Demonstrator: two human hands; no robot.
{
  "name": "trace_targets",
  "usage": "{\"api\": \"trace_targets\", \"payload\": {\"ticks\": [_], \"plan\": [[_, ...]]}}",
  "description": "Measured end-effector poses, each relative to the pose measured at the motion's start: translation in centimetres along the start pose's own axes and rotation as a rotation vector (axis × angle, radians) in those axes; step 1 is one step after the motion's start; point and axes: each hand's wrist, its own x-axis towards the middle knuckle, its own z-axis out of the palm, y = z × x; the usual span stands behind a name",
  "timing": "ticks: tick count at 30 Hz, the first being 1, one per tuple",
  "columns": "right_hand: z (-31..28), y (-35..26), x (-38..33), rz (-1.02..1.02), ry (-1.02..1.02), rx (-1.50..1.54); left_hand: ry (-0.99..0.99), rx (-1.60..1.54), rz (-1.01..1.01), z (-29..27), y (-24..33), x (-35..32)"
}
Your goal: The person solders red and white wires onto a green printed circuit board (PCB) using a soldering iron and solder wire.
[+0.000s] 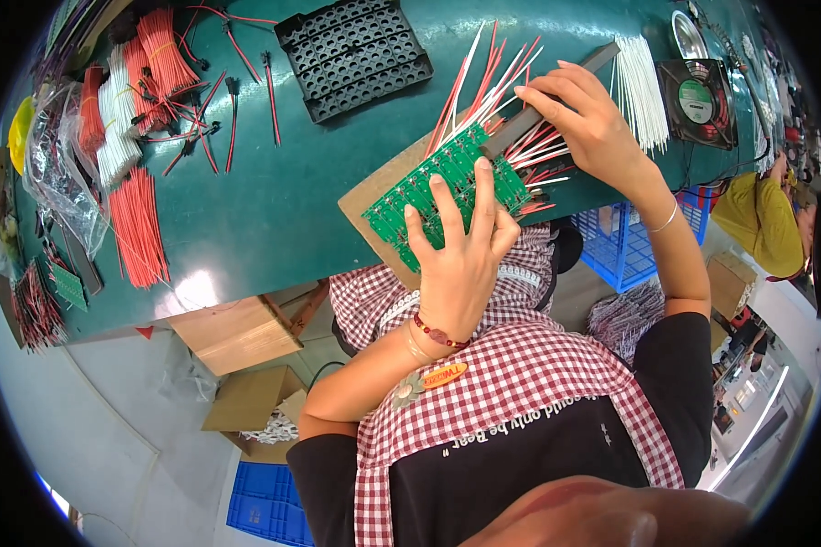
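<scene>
Just above the frame's centre, the green circuit board is steadied beneath the left hand, fingers spread; a dark bar, gripped by the half-curled right hand, is best kept level against the wires.

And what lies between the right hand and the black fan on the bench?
In the head view, a spread of white wires lies between the right hand and the fan.
</scene>
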Motion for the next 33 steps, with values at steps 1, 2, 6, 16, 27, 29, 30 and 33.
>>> {"api": "trace_targets", "payload": {"ticks": [1,2,6,16,27,29,30,33], "plan": [[0.1,0.0,-0.2,0.0,0.001,-0.001,0.001,0.0,0.001,-0.1,0.0,0.0],[0.3,0.0,-0.5,0.016,0.009,0.036,0.012,-0.029,-0.009,-0.2,0.0,0.1],[0.3,0.4,-0.7,0.022,0.021,0.114,0.035,-0.067,-0.022,-0.3,0.0,0.2],[0.7,0.3,-0.5,0.023,0.049,0.097,0.047,-0.078,-0.022,-0.7,-0.3,0.2],[-9.3,1.4,-7.4,0.505,1.066,0.033,0.048,-0.17,-0.01,-0.9,-0.1,-0.2],[-11.4,4.4,-13.2,0.586,1.36,0.118,0.024,-0.181,0.004,-1.1,-0.4,-0.5],[-11.3,6.9,-17.5,0.747,1.443,0.258,-0.013,-0.177,0.028,-1.0,-0.4,-0.2],[-9.9,11.8,-23.6,1.028,1.364,0.581,-0.045,-0.283,0.002,-2.1,-0.6,-0.3]]}}
